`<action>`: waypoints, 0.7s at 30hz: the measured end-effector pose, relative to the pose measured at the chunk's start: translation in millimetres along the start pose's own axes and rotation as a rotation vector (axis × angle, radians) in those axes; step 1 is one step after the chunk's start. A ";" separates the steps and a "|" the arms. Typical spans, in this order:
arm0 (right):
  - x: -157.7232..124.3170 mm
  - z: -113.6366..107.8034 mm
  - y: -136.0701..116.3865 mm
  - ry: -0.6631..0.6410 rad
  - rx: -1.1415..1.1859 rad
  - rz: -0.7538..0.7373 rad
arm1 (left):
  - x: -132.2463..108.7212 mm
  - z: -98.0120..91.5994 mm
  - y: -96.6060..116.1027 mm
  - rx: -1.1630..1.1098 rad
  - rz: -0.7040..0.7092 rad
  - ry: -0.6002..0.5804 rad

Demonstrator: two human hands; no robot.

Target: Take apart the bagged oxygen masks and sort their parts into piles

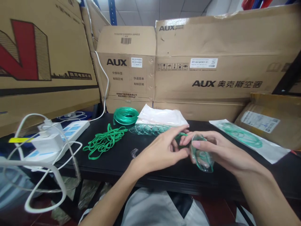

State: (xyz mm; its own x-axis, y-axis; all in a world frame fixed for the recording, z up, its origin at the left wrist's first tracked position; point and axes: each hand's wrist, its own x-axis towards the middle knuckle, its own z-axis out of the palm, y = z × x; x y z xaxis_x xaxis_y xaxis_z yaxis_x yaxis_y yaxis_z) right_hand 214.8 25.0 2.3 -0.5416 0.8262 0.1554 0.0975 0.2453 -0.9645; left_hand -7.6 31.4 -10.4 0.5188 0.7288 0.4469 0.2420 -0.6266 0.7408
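Note:
My right hand (213,149) holds a clear green-tinted mask (204,158) above the black table, with its thumb on the near side. Close beside it, my left hand (164,150) has its fingers closed on a green strap (182,135) that runs toward the mask. Part of the strap is hidden behind the fingers. Behind my left hand lies a row of similar clear masks (150,129), next to white paper packets (162,116). A tangle of green elastic straps (104,141) rests to the left, with a coil of green tubing (125,115) behind it.
A white power strip (77,127) with plugs and looping cables occupies the left side. Thin pale wires (134,153) lie on the black table (105,166). A packet of green tubing (244,136) is at right, near a carton (270,117). Large cardboard sheets (202,40) stand behind.

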 end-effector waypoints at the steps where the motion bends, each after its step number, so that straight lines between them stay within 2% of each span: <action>1: 0.0 -0.1 0.6 -0.015 0.020 0.000 | 0.1 3.0 -0.7 -0.069 -0.035 -0.076; 3: -0.2 -1.0 0.6 -0.053 0.041 0.010 | 1.2 6.3 -4.1 -0.192 -0.083 -0.156; 6: -1.6 -2.9 -2.3 -0.093 0.069 -0.003 | 3.2 4.9 -9.0 -0.245 -0.107 -0.153; 8: -3.8 -5.3 -4.7 -0.064 0.097 -0.009 | 3.5 0.3 -9.5 -0.210 -0.116 -0.151; 11: -9.1 -13.5 -6.3 0.057 0.127 -0.008 | 1.2 -12.2 -6.0 -0.147 -0.149 -0.180; 14: -13.3 -25.1 -5.0 0.209 0.212 -0.024 | -4.9 -32.9 -0.3 -0.030 -0.171 -0.158; 17: -11.4 -28.5 -3.2 0.307 0.338 -0.041 | -15.1 -60.8 4.6 0.064 -0.191 -0.080; 19: -5.9 -21.0 -2.8 0.326 0.375 -0.025 | -23.2 -80.5 7.5 0.090 -0.216 -0.011; 21: 1.8 -6.1 -2.3 0.272 0.368 0.019 | -31.6 -98.4 10.4 0.111 -0.243 0.082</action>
State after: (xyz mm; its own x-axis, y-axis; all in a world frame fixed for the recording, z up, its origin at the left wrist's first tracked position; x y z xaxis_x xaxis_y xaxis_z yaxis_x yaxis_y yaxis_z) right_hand 218.7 29.0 6.1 -0.2990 0.9439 0.1398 -0.2243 0.0729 -0.9718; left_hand -102.2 29.0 32.5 0.3673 0.8784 0.3058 0.4418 -0.4541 0.7737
